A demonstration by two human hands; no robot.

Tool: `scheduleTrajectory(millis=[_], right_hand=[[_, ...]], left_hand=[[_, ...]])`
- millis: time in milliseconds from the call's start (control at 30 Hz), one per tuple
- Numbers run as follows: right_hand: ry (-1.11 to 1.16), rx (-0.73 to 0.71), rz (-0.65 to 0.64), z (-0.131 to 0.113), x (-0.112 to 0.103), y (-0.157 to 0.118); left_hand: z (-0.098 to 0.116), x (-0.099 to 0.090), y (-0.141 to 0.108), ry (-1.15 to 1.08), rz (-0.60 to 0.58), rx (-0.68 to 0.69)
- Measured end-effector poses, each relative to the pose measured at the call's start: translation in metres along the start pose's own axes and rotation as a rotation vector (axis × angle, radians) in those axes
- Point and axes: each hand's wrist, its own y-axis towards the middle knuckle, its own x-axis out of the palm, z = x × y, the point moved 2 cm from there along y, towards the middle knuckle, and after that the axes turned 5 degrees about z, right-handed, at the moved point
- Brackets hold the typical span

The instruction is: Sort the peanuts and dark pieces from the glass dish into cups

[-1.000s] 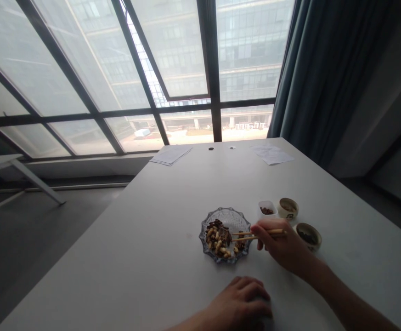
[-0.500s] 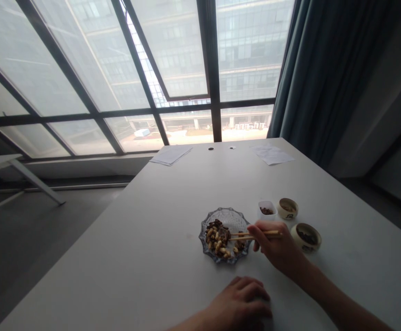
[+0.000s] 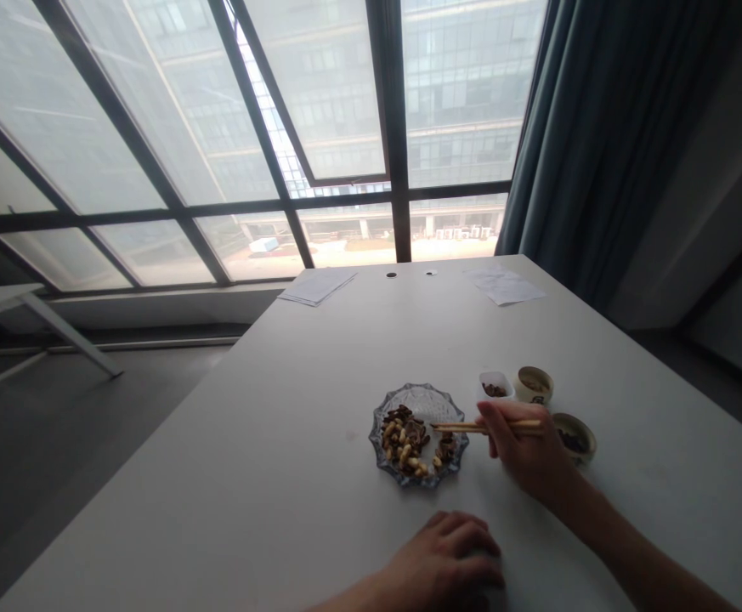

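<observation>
My right hand (image 3: pixel 527 446) grips a pair of wooden chopsticks (image 3: pixel 463 427), which point left over a glass plate (image 3: pixel 376 455) with a scalloped rim. The tips are close together above the plate's middle; a tiny dark piece may be between them, but I cannot tell. Unshelled peanuts (image 3: pixel 399 446) lie in the plate's left part among dark brown pieces (image 3: pixel 416 432). Another small heap (image 3: pixel 445 449) sits at its right side. My left hand (image 3: pixel 450 552) rests on the table below the plate, fingers loosely bent, with nothing seen in it.
Beyond my right hand stand a small white cup (image 3: pixel 495 385) with dark bits and a beige pot (image 3: pixel 535 385). A second beige pot (image 3: pixel 574 436) is partly behind the hand. Papers (image 3: pixel 318 286) lie on the white table's (image 3: pixel 249 467) far end, before windows.
My right hand and the chopsticks have shifted right and slightly up, so the tips have left the dark pieces at the plate's left. My left hand has stayed still.
</observation>
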Motion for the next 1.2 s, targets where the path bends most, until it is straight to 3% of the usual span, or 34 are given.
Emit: scheduleTrajectory(millis=[133, 233, 400, 567, 700, 900, 1200], right_hand=[[-0.007, 0.084, 0.159, -0.011, -0.043, 0.015], [-0.135, 0.033, 0.233, -0.009, -0.073, 0.027], [-0.226, 0.019, 0.212, -0.001, -0.089, 0.037], [-0.070, 0.055, 0.121, -0.013, -0.079, 0.032], [0.052, 0.039, -0.081, -0.018, -0.055, 0.023], [0.041, -0.130, -0.379, -0.017, -0.014, 0.009], [-0.070, -0.067, -0.371, 0.002, 0.004, 0.002]], left_hand=[[0.000, 0.000, 0.000, 0.005, -0.022, -0.010], [0.000, 0.000, 0.000, 0.002, -0.029, -0.013], [0.000, -0.003, 0.000, -0.002, -0.012, -0.001], [0.001, -0.003, 0.000, 0.023, -0.060, -0.024], [0.001, -0.003, 0.001, -0.011, -0.005, -0.011], [0.003, -0.004, 0.002, 0.008, -0.029, -0.007], [0.001, -0.001, 0.000, -0.020, -0.010, -0.014]])
